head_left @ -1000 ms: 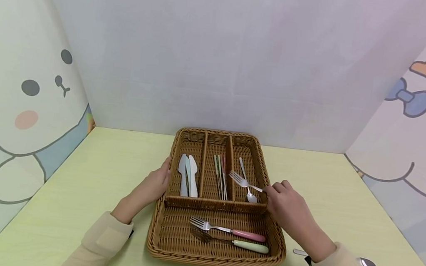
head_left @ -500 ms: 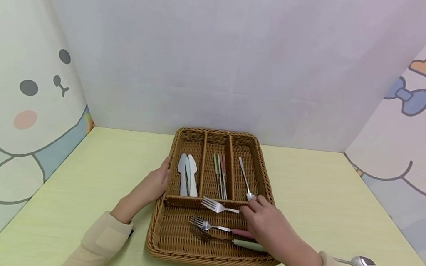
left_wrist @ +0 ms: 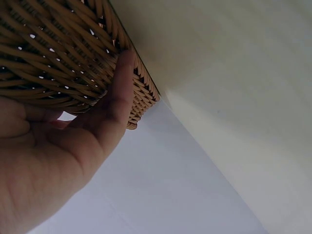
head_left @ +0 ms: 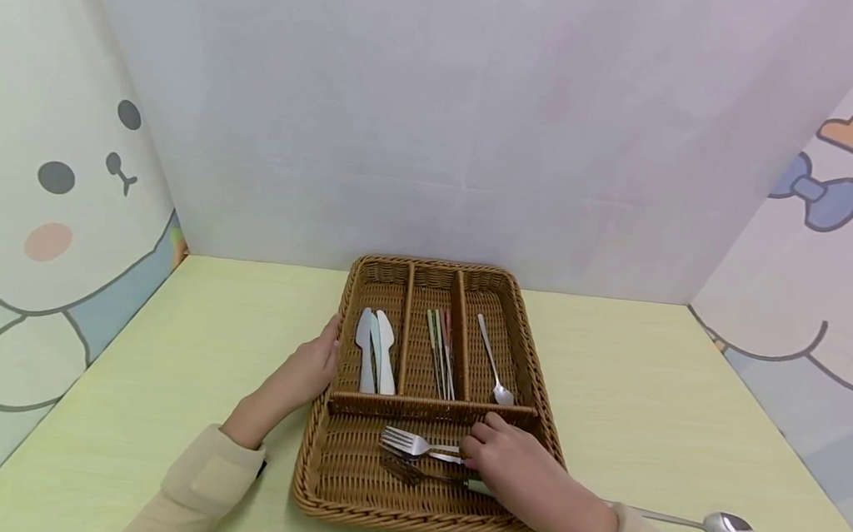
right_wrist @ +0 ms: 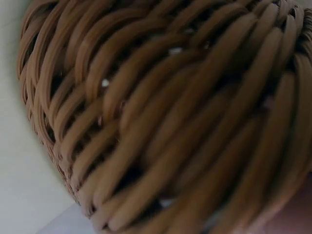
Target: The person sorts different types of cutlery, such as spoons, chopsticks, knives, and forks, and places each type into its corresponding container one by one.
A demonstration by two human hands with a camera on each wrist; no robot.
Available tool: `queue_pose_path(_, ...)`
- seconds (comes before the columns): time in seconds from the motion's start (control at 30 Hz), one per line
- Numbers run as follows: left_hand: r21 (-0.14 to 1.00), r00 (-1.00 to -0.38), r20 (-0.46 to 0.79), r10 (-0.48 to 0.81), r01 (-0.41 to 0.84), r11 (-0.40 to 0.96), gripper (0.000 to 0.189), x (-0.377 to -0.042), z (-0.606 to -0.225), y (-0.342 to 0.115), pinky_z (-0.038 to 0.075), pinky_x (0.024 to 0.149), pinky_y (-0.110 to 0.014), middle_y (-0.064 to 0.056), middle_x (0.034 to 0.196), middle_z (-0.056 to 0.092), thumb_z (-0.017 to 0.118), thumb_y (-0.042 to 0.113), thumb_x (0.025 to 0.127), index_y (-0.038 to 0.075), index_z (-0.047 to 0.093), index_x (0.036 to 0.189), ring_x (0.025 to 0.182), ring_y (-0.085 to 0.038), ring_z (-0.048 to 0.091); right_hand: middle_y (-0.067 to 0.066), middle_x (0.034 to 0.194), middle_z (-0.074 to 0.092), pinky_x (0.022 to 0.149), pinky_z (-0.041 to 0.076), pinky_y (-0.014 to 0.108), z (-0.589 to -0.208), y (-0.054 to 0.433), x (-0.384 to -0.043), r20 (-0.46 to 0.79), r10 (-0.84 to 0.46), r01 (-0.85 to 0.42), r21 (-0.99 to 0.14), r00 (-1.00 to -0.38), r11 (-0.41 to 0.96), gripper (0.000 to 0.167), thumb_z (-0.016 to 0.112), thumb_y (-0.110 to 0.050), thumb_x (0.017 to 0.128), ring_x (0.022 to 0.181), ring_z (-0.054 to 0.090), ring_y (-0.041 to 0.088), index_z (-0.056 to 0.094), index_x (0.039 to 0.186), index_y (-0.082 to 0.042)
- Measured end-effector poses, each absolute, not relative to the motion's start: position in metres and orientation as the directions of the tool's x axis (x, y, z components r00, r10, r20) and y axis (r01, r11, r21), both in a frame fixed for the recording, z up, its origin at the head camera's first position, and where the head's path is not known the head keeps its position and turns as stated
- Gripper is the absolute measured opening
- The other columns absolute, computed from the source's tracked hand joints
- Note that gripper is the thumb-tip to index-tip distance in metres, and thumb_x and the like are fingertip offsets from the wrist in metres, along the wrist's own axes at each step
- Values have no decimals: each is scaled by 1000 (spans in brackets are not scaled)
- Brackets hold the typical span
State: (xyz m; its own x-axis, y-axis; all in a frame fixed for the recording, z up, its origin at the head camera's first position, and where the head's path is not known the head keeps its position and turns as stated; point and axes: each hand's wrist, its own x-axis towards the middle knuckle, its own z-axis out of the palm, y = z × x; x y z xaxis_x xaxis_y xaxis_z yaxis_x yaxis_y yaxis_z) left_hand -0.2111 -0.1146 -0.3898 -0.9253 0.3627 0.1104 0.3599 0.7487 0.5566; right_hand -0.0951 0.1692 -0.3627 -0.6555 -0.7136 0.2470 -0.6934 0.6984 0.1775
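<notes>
A brown wicker cutlery tray (head_left: 312,457) stands on the table. My left hand (head_left: 304,369) holds its left side; in the left wrist view a finger (left_wrist: 122,80) lies along the woven outer wall. My right hand (head_left: 519,474) reaches into the front compartment and grips a silver fork (head_left: 405,440) by its handle, tines pointing left. Under it lies another fork (head_left: 446,458), its pink handle hidden by my hand. Nearer the front rests a green-handled fork (head_left: 480,487). The right wrist view is mostly filled by the tray's woven wall (right_wrist: 146,112).
White and pale-blue knives (head_left: 384,350) lie in the left compartment. Thin sticks with green and red ends (head_left: 438,350) fill part of the middle one. A small spoon (head_left: 503,395) lies in the right one. Right of the tray, a large spoon (head_left: 729,530) lies on the table (head_left: 650,384).
My right hand has carried the fork from the back right compartment leftward and toward me, down into the front compartment. My left hand has stayed at the tray's left side.
</notes>
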Motion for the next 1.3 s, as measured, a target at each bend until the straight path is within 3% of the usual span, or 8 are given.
queue_pose_path(0.37,562,-929,105,356,350,749,49,-210,-390,-115,40,97,-52,-33,134,39,21,13,101,-11,10,142,120,-42,45,-5,75,52,52,40,14,-373,167,-95,114,-710,-707,72,-695,703,13,72,-7,73,66,40,7,64,83,-11)
queue_pose_path(0.7,559,-929,110,354,352,751,49,-210,-389,-115,40,97,-52,-34,133,39,22,12,101,-11,10,142,118,-42,46,-6,72,46,51,38,13,-375,168,-96,97,-695,-698,8,-712,716,12,66,-2,76,65,38,5,64,84,-11)
queue_pose_path(1.13,566,-926,115,360,359,742,49,-211,-391,-115,40,97,-52,-34,134,38,22,12,101,-11,10,142,120,-43,45,-8,74,51,52,40,14,-364,179,-92,210,-669,-682,15,-713,732,11,68,-6,77,66,44,4,62,81,-14)
queue_pose_path(1.3,548,-925,123,360,366,752,50,-213,-395,-115,41,96,-51,-35,131,42,22,13,101,-11,10,142,115,-42,50,-10,68,44,50,32,14,-358,188,-90,272,-635,-651,41,-723,758,15,70,-8,76,62,36,3,57,74,-17)
